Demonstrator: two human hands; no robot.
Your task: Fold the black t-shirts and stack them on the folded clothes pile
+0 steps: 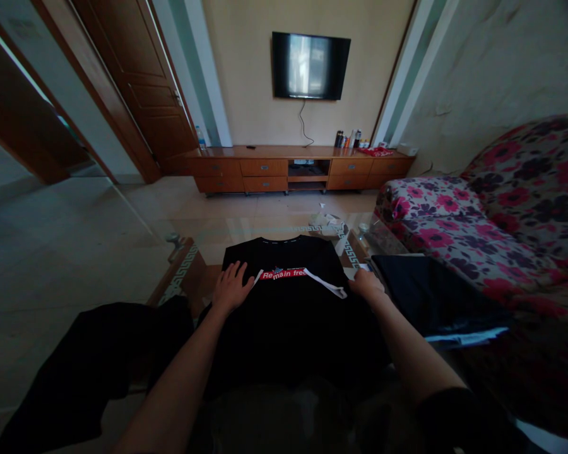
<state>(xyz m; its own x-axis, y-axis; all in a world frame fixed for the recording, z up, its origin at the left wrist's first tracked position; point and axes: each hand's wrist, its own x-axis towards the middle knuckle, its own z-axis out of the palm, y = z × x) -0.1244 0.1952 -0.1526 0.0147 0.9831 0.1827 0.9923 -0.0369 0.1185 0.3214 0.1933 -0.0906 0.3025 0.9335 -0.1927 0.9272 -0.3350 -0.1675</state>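
A black T-shirt [284, 328] lies spread on the glass table [218, 227], its collar pointing away from me. Across its chest runs a red print with white letters reading "Remain free", with white strips at either end. My left hand [231, 287] rests flat on the shirt's left side, fingers spread. At the opposite side, my right hand [368, 287] is closed at the shirt's edge and appears to pinch the cloth; its fingertips are partly hidden. Dark folded clothes [435, 296] lie just right of that hand.
More black cloth [118, 347] lies at the left. A flower-patterned sofa [492, 233] stands on the right. Crumpled white tissue or plastic [329, 219] sits near the table's far side. Beyond are a wooden TV cabinet [265, 169] and a wall-mounted television [311, 66].
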